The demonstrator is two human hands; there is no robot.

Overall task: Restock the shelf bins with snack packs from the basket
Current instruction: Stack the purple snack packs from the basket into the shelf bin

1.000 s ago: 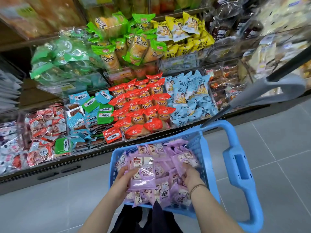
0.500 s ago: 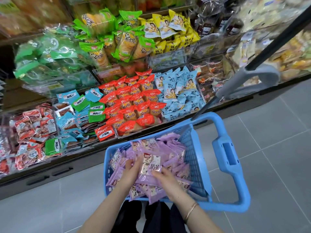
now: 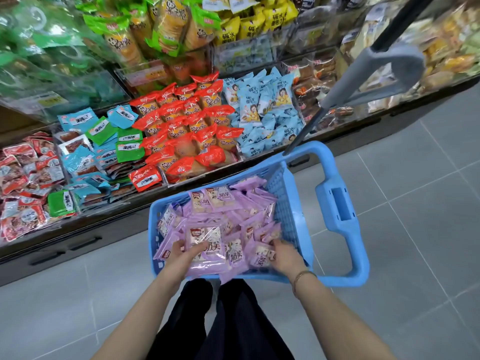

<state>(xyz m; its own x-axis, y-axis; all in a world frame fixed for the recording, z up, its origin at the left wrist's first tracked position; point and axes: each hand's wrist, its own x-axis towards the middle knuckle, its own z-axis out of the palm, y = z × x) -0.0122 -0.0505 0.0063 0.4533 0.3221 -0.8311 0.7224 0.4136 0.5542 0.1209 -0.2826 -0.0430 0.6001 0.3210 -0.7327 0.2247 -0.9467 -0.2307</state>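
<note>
Dark-fronted shelf (image 3: 109, 216) stands beyond the blue basket (image 3: 301, 149), which is heaped with purple packs (image 3: 223, 203). Gather a flat stack and squeeze lightly; the slick packs will probably slide. The left hand (image 3: 181, 253) grips packs at the basket's near edge, thumb on top; the right hand (image 3: 284, 252) curls round others near its right wall.

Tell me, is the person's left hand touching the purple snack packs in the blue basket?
Touching. The head view shows the left hand gripping a bunch of purple snack packs, thumb on top, inside the blue basket.
</note>
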